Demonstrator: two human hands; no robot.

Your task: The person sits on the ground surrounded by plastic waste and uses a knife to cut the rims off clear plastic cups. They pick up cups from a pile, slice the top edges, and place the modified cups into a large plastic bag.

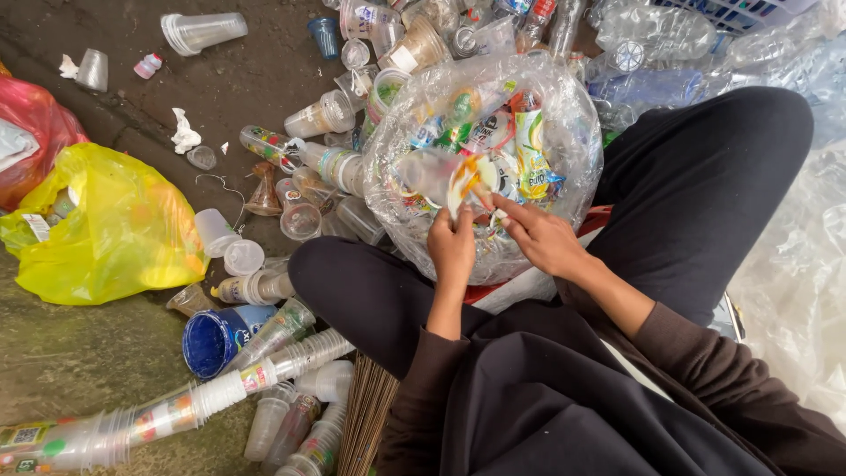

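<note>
My left hand grips a clear plastic cup lying sideways, mouth toward me, over a clear plastic bag. My right hand pinches the cup's colourful foil lid, which is partly peeled up at the rim. The clear bag sits between my knees and holds many peeled colourful lids and labels. Both hands meet just above the bag's near edge. My legs in black trousers frame the bag on either side.
Loose plastic cups and bottles litter the wet ground to the left. A long stack of nested cups lies at lower left beside a blue tub. A yellow bag and a red bag sit far left. Crushed bottles pile up behind.
</note>
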